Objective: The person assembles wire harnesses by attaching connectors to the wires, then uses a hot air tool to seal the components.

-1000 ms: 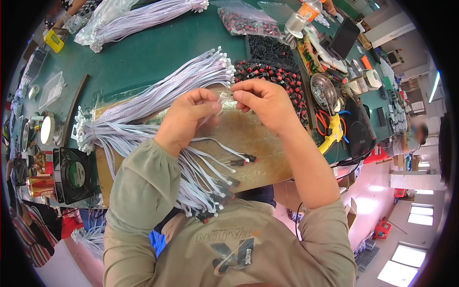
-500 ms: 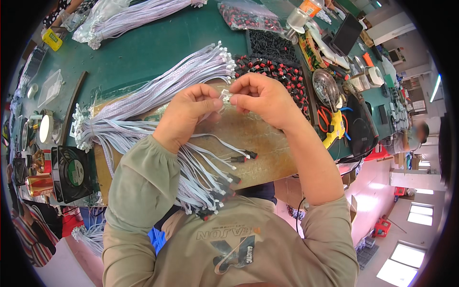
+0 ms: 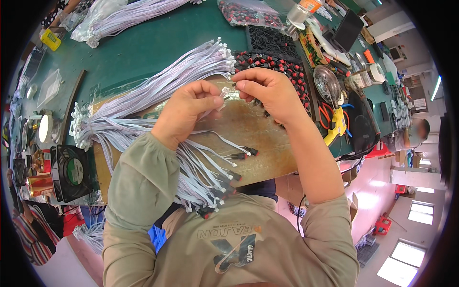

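Both hands pinch at one small join: the left hand (image 3: 189, 112) has its grip closed on a thin white wire (image 3: 217, 106) near its end, and the right hand (image 3: 267, 91) has its grip closed narrow on a small white connector (image 3: 228, 88), held just above the brown board (image 3: 248, 138) at the near edge of the tabletop (image 3: 143, 48).

Change since half a second ago: little. The hands sit in much the same spot over the board, the fingertips drawn slightly closer, so wire end and connector now meet between thumbs. A second back the right thumb stood a touch higher. Judged from that, the two parts are being pressed together, not yet let go.

Counts:
- Hands at work: two, both the wearer's.
- Wires in the fingers: one that I can tell.
- Finished wires with dark plugs (image 3: 241, 154) trailing off the board toward the lap: three clear ones, then a thick fringe (image 3: 205, 191) too dense to count.
- Loose bundles of pale wire: two, one (image 3: 158, 81) across the tabletop by the left hand and one (image 3: 129, 19) at the far edge, bagged.
- Black and red plugs (image 3: 277, 64) in a heap past the right hand: too many to count.
- Black fan (image 3: 71, 172): one, at left.
- Yellow-handled tool (image 3: 337, 126): one, at right.
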{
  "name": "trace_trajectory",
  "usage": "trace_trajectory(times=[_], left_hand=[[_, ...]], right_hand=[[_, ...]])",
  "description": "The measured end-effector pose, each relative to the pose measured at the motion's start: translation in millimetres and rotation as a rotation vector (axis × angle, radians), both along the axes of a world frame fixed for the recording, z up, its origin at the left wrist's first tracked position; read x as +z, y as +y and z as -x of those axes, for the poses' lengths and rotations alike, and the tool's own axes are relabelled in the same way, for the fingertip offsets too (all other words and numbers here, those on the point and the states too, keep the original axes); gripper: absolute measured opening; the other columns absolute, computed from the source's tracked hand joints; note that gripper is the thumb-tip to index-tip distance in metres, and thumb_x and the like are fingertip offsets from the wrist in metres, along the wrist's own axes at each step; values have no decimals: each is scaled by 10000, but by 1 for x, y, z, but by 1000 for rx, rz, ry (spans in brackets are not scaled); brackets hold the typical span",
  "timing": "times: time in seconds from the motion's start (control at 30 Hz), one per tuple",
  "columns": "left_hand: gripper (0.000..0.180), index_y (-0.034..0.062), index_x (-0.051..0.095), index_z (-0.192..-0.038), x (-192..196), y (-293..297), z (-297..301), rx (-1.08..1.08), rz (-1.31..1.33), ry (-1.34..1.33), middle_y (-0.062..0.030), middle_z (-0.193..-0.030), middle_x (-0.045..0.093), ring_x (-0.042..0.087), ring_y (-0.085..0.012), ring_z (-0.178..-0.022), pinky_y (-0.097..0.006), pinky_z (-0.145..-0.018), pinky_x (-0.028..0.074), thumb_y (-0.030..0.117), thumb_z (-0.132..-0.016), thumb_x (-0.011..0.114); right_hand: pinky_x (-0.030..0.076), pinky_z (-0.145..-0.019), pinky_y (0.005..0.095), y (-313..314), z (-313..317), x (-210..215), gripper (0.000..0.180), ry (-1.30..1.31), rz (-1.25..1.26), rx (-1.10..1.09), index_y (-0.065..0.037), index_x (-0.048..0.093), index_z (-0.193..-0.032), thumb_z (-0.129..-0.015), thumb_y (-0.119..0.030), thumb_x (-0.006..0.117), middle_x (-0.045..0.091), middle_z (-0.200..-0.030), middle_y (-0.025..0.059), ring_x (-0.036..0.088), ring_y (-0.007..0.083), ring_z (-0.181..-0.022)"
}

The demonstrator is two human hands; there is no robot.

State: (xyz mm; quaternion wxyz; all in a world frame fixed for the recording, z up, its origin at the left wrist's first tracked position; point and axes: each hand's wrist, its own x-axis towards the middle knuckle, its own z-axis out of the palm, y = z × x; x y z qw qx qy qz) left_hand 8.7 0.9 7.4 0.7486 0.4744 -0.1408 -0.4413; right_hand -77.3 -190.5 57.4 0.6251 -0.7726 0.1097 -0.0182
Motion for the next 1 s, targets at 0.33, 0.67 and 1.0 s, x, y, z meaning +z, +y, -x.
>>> trace_trajectory(times=[0.33, 0.67, 1.0], left_hand=[[124, 52, 592, -928, 1, 0, -1, -17, -18, -8, 4, -872, 602, 585, -74, -758, -243, -725, 520, 67, -833, 670], [169, 32, 588, -971, -2, -1, 0, -2, -25, -39, -17, -884, 614, 608, -118, -753, -231, -687, 496, 75, -833, 675], [211, 1, 611, -1037, 3, -2, 3, -18, -82, -193, -34, -896, 630, 607, -121, -742, -244, -696, 494, 70, -844, 662]], right_hand=[[464, -641, 225, 1, -2, 2, 185, 61, -2, 138, 3, 690, -1005, -862, -103, 642, 637, -792, 14, 574, 77, -710], [477, -639, 231, 3, 0, 1, 248, 81, -64, 127, 14, 619, -1074, -857, -106, 633, 635, -802, 27, 586, 83, -706], [460, -617, 219, 0, 3, 7, 208, 127, -44, 138, 7, 654, -993, -832, -124, 665, 633, -770, 16, 580, 79, -682]])
